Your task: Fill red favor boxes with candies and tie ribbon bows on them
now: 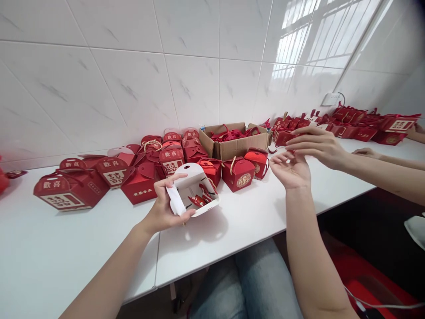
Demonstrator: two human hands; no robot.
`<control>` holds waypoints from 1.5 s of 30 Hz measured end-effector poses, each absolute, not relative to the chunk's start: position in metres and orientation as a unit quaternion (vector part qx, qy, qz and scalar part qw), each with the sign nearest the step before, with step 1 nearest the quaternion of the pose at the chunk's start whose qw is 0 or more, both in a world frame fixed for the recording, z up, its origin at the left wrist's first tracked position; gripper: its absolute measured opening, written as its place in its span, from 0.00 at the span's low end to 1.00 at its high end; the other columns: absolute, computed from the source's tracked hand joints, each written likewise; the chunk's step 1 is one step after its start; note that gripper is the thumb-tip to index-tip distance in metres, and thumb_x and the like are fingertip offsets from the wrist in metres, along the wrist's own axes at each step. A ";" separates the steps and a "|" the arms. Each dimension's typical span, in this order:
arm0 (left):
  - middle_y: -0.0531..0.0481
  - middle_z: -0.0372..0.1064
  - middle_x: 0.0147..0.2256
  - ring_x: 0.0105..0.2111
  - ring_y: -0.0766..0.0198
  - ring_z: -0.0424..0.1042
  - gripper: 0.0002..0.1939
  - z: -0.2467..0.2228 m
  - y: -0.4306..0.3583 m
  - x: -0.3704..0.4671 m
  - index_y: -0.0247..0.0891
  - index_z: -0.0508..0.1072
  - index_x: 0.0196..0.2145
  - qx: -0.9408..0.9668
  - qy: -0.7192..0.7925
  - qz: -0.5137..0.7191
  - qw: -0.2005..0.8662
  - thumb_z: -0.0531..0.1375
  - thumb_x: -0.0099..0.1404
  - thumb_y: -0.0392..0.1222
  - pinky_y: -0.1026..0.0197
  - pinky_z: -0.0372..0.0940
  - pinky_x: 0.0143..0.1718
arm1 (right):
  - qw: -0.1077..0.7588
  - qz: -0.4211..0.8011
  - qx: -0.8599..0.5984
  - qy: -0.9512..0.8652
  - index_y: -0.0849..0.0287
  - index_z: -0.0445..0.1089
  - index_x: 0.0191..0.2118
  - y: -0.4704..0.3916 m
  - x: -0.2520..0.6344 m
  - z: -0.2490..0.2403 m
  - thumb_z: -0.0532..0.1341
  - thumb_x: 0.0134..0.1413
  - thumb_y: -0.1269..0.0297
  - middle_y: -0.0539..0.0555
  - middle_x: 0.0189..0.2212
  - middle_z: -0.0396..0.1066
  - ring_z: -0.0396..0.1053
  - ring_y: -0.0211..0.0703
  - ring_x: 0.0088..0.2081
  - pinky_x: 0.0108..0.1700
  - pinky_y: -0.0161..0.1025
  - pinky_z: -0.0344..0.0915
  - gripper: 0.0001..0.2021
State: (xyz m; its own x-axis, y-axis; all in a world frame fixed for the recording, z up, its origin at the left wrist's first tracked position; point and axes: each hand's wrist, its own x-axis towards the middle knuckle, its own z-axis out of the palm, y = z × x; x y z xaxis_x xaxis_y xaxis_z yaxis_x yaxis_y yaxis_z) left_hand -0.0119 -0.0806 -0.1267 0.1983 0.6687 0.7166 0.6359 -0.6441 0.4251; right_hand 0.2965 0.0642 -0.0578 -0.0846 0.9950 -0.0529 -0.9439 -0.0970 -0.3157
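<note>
My left hand (pixel 166 204) grips a small gift box (pixel 182 190) by its side, tilted above the table. Its lid flaps stand open, and the white inside faces me. Several red-wrapped sweets (pixel 201 197) lie in it. My right hand (pixel 291 170) is raised to the right, palm up with loosely curled fingers apart. A co-worker's hand (pixel 314 144) hovers right over it, partly covering my fingertips. A speck of red shows between the two hands, too small to make out.
Closed red gift boxes (pixel 83 186) line the wall on the left. A cardboard carton (pixel 232 148) holds red items behind more boxes (pixel 237 175). Further red boxes (pixel 358 124) fill the far right, near another hand (pixel 367 153). The white table's (pixel 232 230) front edge is close to my legs.
</note>
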 end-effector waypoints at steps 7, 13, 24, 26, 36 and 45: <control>0.32 0.55 0.54 0.59 0.47 0.56 0.38 -0.127 -0.080 -0.011 0.45 0.45 0.44 0.791 0.387 0.474 0.022 0.70 0.47 0.35 0.33 0.53 0.56 | 0.675 0.708 -0.148 -0.145 0.54 0.68 0.34 0.049 0.280 -0.062 0.63 0.55 0.60 0.41 0.21 0.61 0.56 0.26 0.19 0.23 0.27 0.56 0.05; 0.30 0.53 0.57 0.60 0.45 0.56 0.39 -0.123 -0.085 -0.005 0.46 0.46 0.45 0.816 0.348 0.458 0.051 0.70 0.47 0.35 0.36 0.57 0.54 | 0.626 0.624 -0.123 -0.451 0.51 0.72 0.37 -0.004 0.244 -0.052 0.69 0.43 0.72 0.42 0.25 0.64 0.61 0.28 0.24 0.28 0.29 0.61 0.13; 0.27 0.49 0.60 0.62 0.41 0.52 0.44 -0.128 -0.087 0.010 0.43 0.47 0.54 0.820 0.333 0.465 0.032 0.71 0.48 0.36 0.33 0.54 0.56 | 0.248 -0.004 -0.366 -0.897 0.62 0.78 0.28 -0.038 0.194 -0.091 0.64 0.48 0.71 0.67 0.62 0.56 0.50 0.66 0.62 0.54 0.60 0.52 0.04; 0.27 0.50 0.60 0.62 0.41 0.52 0.43 -0.128 -0.088 0.012 0.43 0.48 0.54 0.824 0.333 0.458 0.029 0.70 0.48 0.37 0.33 0.53 0.56 | 0.204 -0.032 -0.395 -0.895 0.62 0.78 0.28 -0.036 0.190 -0.098 0.65 0.47 0.70 0.66 0.64 0.52 0.48 0.67 0.63 0.54 0.60 0.50 0.04; 0.28 0.50 0.60 0.62 0.42 0.52 0.43 -0.128 -0.087 0.010 0.43 0.47 0.54 0.819 0.352 0.453 0.011 0.69 0.49 0.35 0.33 0.54 0.57 | 0.609 0.107 -0.308 -0.723 0.58 0.72 0.23 -0.028 0.205 -0.109 0.64 0.45 0.70 0.58 0.50 0.71 0.65 0.56 0.52 0.52 0.56 0.58 0.04; 0.29 0.51 0.59 0.63 0.43 0.50 0.45 -0.128 -0.083 0.005 0.43 0.47 0.54 0.796 0.381 0.470 -0.009 0.71 0.47 0.36 0.33 0.52 0.58 | 0.772 0.580 -0.246 -0.085 0.62 0.63 0.23 0.003 0.272 -0.121 0.62 0.40 0.74 0.44 0.23 0.66 0.74 0.31 0.31 0.19 0.18 0.60 0.05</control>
State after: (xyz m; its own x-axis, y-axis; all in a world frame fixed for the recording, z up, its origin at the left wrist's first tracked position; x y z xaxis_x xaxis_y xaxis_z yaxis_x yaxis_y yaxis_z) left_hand 0.0051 -0.0826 -0.1283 0.2678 0.5982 0.7553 0.6151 -0.7095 0.3438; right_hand 0.2720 0.0027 -0.1210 0.3139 0.9368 -0.1542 -0.8534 0.2072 -0.4783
